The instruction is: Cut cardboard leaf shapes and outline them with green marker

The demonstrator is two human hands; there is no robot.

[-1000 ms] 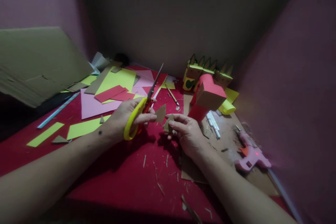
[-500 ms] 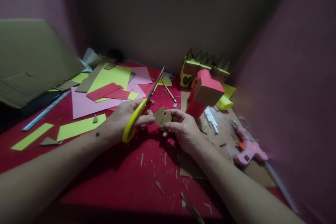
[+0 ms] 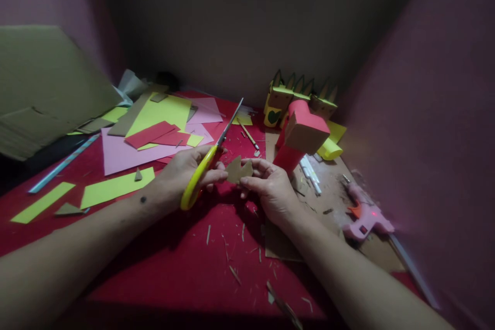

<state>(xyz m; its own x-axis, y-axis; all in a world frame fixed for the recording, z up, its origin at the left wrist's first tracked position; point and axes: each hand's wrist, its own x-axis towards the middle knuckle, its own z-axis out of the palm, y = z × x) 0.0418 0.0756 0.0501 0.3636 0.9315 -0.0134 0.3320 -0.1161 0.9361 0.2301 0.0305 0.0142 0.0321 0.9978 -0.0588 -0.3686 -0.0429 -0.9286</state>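
My left hand [image 3: 197, 167] is closed, with a pair of yellow-handled scissors [image 3: 200, 178] hooked on it and the blades pointing up and away. Its fingertips also pinch the left side of small brown cardboard pieces [image 3: 234, 171] with pointed tops. From the right, my right hand [image 3: 268, 183] grips the other side between thumb and fingers. The pieces meet or overlap between the two hands; whether they are joined I cannot tell. Just beyond my right hand stands a red paper-covered model [image 3: 305, 131] with a bare cardboard face.
A pink glue gun [image 3: 367, 216] with a lit red light lies at right on a cardboard sheet [image 3: 282, 245]. Yellow box figures [image 3: 284, 98] with cardboard spikes stand behind. Coloured paper [image 3: 162, 113], a pencil [image 3: 247, 133] and cardboard scraps [image 3: 69, 209] cover the red table [image 3: 174, 278]. A large cardboard box [image 3: 50, 77] is at left.
The cardboard pieces have turned slightly and now sit closer together, the gap between them less visible. Both hands keep nearly the same place. The view has shifted a little.
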